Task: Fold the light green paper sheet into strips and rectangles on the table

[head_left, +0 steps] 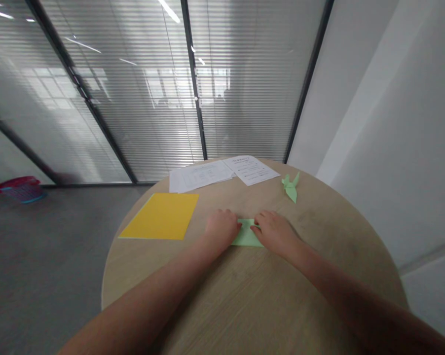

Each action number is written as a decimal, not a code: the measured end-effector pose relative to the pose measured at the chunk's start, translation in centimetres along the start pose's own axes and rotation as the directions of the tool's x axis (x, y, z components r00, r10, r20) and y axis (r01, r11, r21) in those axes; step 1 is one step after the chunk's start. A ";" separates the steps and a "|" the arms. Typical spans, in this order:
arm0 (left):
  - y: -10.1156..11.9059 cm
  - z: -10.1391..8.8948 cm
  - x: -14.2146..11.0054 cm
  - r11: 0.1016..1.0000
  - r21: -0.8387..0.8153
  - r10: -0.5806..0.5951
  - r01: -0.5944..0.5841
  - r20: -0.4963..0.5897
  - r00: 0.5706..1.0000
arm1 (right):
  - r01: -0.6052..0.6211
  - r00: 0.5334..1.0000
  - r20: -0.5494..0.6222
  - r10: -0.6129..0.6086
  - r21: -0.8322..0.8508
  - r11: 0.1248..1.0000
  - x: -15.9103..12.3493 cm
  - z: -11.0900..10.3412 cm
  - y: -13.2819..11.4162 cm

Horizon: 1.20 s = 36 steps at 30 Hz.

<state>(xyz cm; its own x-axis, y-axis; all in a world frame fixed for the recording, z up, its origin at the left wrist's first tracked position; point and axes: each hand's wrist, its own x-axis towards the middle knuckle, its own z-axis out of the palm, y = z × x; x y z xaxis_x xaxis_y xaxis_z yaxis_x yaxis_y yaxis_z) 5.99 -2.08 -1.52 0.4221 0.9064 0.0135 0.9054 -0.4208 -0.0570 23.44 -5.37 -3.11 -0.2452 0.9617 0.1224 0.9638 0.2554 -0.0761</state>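
Note:
A light green sheet of paper (246, 237), folded into a strip with a straight near edge, lies flat on the table in front of me. My left hand (223, 227) rests over its left end, fingers curled at the far edge and thumb on the paper. Over the right end is my right hand (274, 230), likewise with bent fingers and its thumb against the sheet. Both hands are closed on the paper, a short gap of green showing between them. The strip's two ends are hidden beneath the hands.
The round wooden table (222, 305) also carries a stack of yellow paper (159, 217) at left, printed sheets (203, 175) at the far edge, and a folded green paper figure (290, 187) at far right. A red basket (20, 188) stands on the floor. Glass panels with blinds (152, 98) rise behind.

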 end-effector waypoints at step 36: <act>-5.2 1.5 -6.7 0.989 -0.146 -0.039 0.037 -0.010 0.999 | 0.126 0.987 -0.105 -0.122 0.036 0.991 -4.4 3.5 1.6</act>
<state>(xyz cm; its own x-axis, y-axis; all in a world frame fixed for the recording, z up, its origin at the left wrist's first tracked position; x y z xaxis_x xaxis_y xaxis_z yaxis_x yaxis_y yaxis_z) -1.59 -5.92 -2.81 0.3872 0.9216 0.0259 0.9173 -0.3879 0.0902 25.68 -8.81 -7.26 -0.3482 0.9078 0.2336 0.9209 0.3779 -0.0956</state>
